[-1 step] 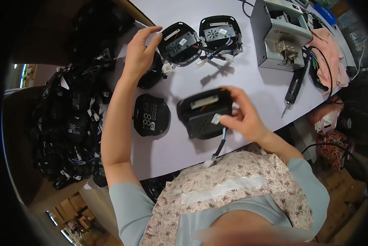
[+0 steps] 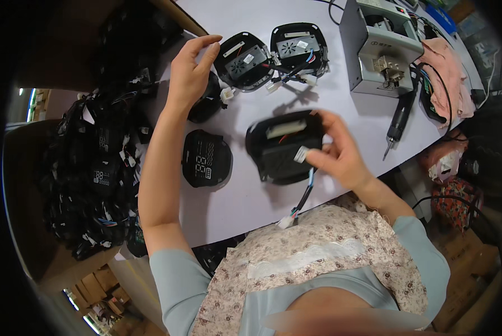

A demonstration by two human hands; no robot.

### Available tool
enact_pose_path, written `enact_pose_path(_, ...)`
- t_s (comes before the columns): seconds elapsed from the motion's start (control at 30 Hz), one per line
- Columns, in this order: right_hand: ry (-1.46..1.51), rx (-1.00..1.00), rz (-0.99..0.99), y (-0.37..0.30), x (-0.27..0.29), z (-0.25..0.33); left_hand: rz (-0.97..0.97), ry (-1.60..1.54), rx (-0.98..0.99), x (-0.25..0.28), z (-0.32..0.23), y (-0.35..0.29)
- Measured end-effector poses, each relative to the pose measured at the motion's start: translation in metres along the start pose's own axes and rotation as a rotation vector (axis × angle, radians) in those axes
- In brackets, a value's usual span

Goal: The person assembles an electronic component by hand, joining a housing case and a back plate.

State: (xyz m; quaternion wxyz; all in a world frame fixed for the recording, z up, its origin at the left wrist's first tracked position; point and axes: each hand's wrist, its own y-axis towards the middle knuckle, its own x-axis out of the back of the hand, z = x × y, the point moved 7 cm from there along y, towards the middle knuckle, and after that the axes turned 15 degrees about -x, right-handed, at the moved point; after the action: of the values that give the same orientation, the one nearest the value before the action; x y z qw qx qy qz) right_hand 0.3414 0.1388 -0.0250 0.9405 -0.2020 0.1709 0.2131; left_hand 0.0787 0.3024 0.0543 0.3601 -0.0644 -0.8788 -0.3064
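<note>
"What do your hands hold?"

"My right hand (image 2: 343,154) pinches a black plastic housing (image 2: 273,159) by its right side, thumb on top beside a white label (image 2: 301,154). It's tilted above the bench (image 2: 349,115), toward the near edge: a rounded, shallow shell, hollow side up, with a pale strip (image 2: 286,129) inside. A sleeved cable (image 2: 305,196) hangs from it to a white connector (image 2: 286,222)."

"And the left?"

"My left hand (image 2: 190,70) is loose, thumb and forefinger parted around nothing I can see, right by the nearer of two similar shells (image 2: 243,60) toward the far edge. I can't tell whether it touches; its other fingers are hidden."

"Other surfaces?"

"Near the left edge lies a smooth, dark display unit (image 2: 208,159), pale markings up. Toward the far right corner, a boxy grey metal machine (image 2: 368,70) stands beside crumpled pink cloth (image 2: 446,84), with a slim black screwdriver (image 2: 400,120) in front."

"What's hard to read?"

"The held housing is smeared by blur, so its inner detail is lost. My left wrist covers part of another black unit (image 2: 207,103). The carton (image 2: 24,185) off the left edge is murky, its heaped dark units (image 2: 102,185) running together. The bench's far edge is cut off."
</note>
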Motion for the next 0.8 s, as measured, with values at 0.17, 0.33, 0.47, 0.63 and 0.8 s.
enact_pose_path(0.17,0.043,0.207,-0.242,0.024,0.035,0.072,0.116,-0.646,0.261,-0.017,-0.061,-0.001)
enact_pose_path(0.33,-0.100,0.209,-0.253,0.082,0.033,0.121,0.128,-0.548,0.238,-0.027,-0.068,0.028)
enact_pose_path(0.47,-0.194,0.206,-0.358,0.128,0.048,0.124,0.180,-0.624,0.360,-0.037,-0.037,0.045)
enact_pose_path(0.63,-0.466,0.266,-0.498,0.139,0.055,0.112,0.260,-0.665,0.518,-0.063,0.026,0.054)
enact_pose_path(0.8,-0.658,0.436,-0.529,0.121,0.043,0.114,0.225,-0.428,0.474,-0.070,0.061,0.050)
